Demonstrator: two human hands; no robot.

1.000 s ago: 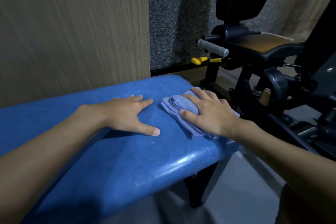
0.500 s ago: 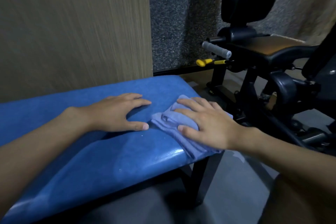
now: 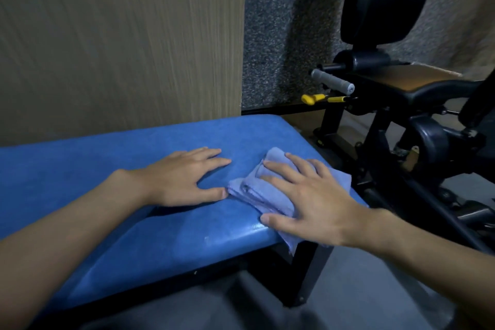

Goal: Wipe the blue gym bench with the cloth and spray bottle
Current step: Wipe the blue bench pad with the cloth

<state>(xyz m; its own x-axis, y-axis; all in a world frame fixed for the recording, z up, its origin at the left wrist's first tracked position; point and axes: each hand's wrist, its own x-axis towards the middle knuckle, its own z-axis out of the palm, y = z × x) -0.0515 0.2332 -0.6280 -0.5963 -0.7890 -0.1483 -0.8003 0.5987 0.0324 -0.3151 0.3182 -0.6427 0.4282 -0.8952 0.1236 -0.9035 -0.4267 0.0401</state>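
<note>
1. Bench first: the blue padded gym bench (image 3: 134, 161) with a vinyl-like cover runs from the left edge to its end at centre right, just in front of a wood-grain wall panel (image 3: 120, 35).
2. A folded light-blue cloth (image 3: 267, 190) lies on the bench's right end, one corner hanging over the near edge.
3. The right hand (image 3: 313, 201) lies flat on the cloth with fingers spread, pressing rather than pinching it.
4. The left hand (image 3: 182, 177) rests palm down on bare padding, fingers loosely spread, thumb tip just beside the cloth.
5. No spray bottle is in view.
6. Progress, as a judgement: wiping is under way at the right end; the near edge there shines as if damp, while the long stretch to the left looks duller and probably remains.
7. A black exercise machine (image 3: 388, 94) stands close beyond the bench end.
</note>
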